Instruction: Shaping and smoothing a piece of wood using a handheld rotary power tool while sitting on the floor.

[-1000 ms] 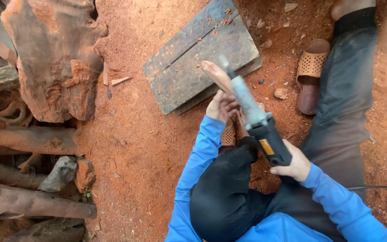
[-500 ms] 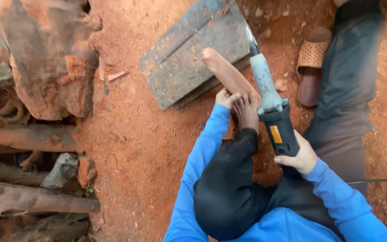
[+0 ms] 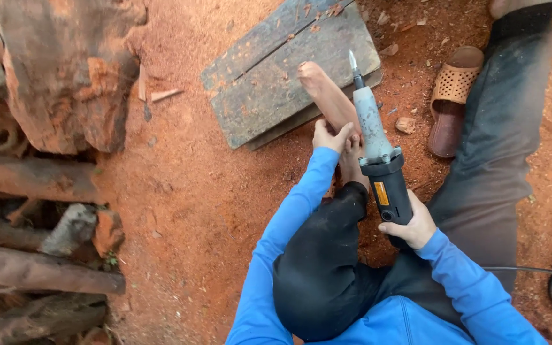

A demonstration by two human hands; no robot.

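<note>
Soft even daylight, sharp focus

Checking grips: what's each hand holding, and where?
Right hand: power tool, by its black rear body. Left hand: wood piece, at its near end.

We stretch our left hand (image 3: 331,135) forward, fingers curled shut; our right hand (image 3: 410,227) stays nearer, clenched, both arms blue-sleeved.

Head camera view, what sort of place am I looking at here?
Probably an outdoor woodcarving spot: reddish sawdust-covered ground, rough reddish-brown logs and stumps piled alongside, and the right hand holding a grey-and-black corded power carving tool beside a small tan wooden piece.
</note>
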